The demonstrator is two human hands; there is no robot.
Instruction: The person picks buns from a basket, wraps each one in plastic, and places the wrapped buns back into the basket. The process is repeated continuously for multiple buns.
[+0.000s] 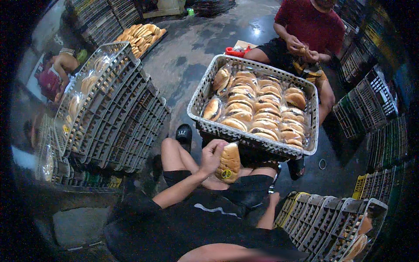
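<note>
My left hand [211,157] pinches the top of a clear-wrapped bread bun [229,163], which hangs over my lap and bears a round yellow sticker. Just beyond it stands a light plastic crate [255,143] holding rows of wrapped, filled buns [239,109]; some lie at its left side. My right hand [274,198] is low at my right side, beside my thigh, near a shiny metal piece [272,187]. Its fingers are too small and blurred to tell whether they hold anything.
Stacked crates [114,108] with wrapped buns rise at the left; another crate stack [317,219] stands at the lower right. A tray of unwrapped buns [140,37] lies beyond. A person in a red shirt [309,26] sits opposite, handling something small. Another person [59,73] is far left.
</note>
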